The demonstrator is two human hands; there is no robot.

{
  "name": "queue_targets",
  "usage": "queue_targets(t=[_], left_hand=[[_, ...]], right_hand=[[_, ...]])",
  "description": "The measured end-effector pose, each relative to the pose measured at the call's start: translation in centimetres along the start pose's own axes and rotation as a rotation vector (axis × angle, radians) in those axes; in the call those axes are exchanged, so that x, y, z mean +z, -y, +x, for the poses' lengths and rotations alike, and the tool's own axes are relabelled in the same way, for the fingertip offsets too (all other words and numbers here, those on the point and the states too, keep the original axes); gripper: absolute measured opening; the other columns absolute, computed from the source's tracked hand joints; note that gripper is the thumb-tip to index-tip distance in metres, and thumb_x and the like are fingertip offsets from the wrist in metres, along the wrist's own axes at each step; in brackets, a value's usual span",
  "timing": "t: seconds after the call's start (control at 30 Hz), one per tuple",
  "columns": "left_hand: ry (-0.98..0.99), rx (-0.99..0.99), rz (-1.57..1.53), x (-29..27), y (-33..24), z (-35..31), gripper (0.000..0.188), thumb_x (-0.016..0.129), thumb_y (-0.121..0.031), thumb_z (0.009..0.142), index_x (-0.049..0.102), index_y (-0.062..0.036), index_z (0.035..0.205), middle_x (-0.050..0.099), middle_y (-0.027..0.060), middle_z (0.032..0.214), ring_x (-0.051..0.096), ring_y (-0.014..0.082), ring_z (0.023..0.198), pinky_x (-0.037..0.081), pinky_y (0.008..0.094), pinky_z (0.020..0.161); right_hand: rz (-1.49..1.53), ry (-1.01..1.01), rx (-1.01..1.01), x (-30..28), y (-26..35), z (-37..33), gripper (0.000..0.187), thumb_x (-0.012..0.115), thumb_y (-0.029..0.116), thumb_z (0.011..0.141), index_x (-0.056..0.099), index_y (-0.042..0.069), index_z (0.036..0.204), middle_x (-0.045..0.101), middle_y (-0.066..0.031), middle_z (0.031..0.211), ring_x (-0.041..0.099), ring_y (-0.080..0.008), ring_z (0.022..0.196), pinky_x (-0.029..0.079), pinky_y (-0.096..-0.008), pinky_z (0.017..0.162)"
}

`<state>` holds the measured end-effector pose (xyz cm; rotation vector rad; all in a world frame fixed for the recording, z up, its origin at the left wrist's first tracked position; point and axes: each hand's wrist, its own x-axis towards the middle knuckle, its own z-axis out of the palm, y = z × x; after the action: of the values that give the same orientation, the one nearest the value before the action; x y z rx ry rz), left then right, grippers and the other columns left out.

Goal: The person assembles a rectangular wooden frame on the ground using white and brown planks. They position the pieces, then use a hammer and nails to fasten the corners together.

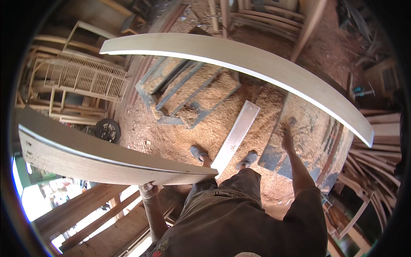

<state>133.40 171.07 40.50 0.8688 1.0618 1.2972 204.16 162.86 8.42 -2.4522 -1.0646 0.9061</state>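
The plank [107, 160] is held in the left grip [148, 188], whose fingers are pressed against its lower edge — pinched there, with the edge caught in the hand. Most of its length is carried out to the left of that grip and slightly forward, while a shorter part is extended to the right, its end brought in front of the shorts [242, 182]. The right grip [287, 136] is held well apart from the plank, forward and to the right of the left one, over or beside a dusty table [274, 158]; whether its fingers are spread or pressed together cannot be told, nor whether the table is touched.

Ahead of both grips, a long board [239, 55] is seen, bowed by the lens and reaching past the right grip on its far right. Between the two grips, a strip [235, 137] is laid among sawdust [182, 137] — flanked by two clogs [247, 159]. Forward of the left grip, a wheel [107, 131] is seen beyond the plank.
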Motion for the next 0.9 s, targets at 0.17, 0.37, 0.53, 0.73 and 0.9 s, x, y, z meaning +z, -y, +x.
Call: queue_targets(t=[0.17,0.37,0.53,0.73,0.9], left_hand=[[-0.224,-0.001,-0.083,-3.5,-0.7,0.1,0.078,0.096,-0.026,0.060,0.068,0.0015,0.127,0.073,0.0093,0.115,0.070,0.0296,0.114,0.053,0.0453,0.106],[-0.327,0.080,-0.172,-12.2,-3.2,2.3,0.093,0.094,-0.026,0.059,0.059,0.0007,0.141,0.068,0.0108,0.129,0.065,0.0312,0.124,0.051,0.0463,0.110],[-0.515,0.198,-0.237,-19.5,-8.7,3.3,0.099,0.093,-0.029,0.060,0.054,0.0019,0.146,0.067,0.0125,0.131,0.064,0.0323,0.126,0.051,0.0477,0.111],[-0.627,0.364,-0.205,-26.9,-14.0,2.8,0.094,0.094,-0.029,0.069,0.053,0.0010,0.147,0.065,0.0129,0.135,0.064,0.0326,0.128,0.051,0.0505,0.112],[-0.775,0.465,-0.161,-29.8,-15.1,1.2,0.092,0.094,-0.031,0.070,0.055,0.0016,0.145,0.065,0.0124,0.136,0.064,0.0313,0.127,0.051,0.0488,0.112]], right_hand=[[0.124,-0.064,0.016,3.9,1.9,-0.7,0.033,0.057,0.011,0.101,0.056,-0.002,0.131,0.072,-0.0281,0.097,0.072,-0.0467,0.085,0.057,-0.0567,0.075],[0.385,0.172,0.008,10.7,14.1,-8.4,0.010,0.059,0.012,0.101,0.058,0.002,0.097,0.058,-0.0079,0.075,0.064,-0.0199,0.061,0.057,-0.0394,0.045],[0.601,0.413,0.011,15.9,30.4,-12.0,0.015,0.060,0.011,0.099,0.056,0.003,0.087,0.058,-0.0065,0.076,0.063,-0.0168,0.061,0.062,-0.0360,0.050],[0.530,0.668,-0.339,18.9,53.8,-12.3,0.020,0.056,0.015,0.108,0.054,0.002,0.092,0.057,-0.0050,0.075,0.063,-0.0160,0.058,0.059,-0.0343,0.054],[0.335,0.750,-0.584,21.1,68.0,-11.7,0.021,0.055,0.019,0.111,0.056,0.004,0.097,0.053,-0.0026,0.072,0.060,-0.0140,0.057,0.059,-0.0338,0.054]])
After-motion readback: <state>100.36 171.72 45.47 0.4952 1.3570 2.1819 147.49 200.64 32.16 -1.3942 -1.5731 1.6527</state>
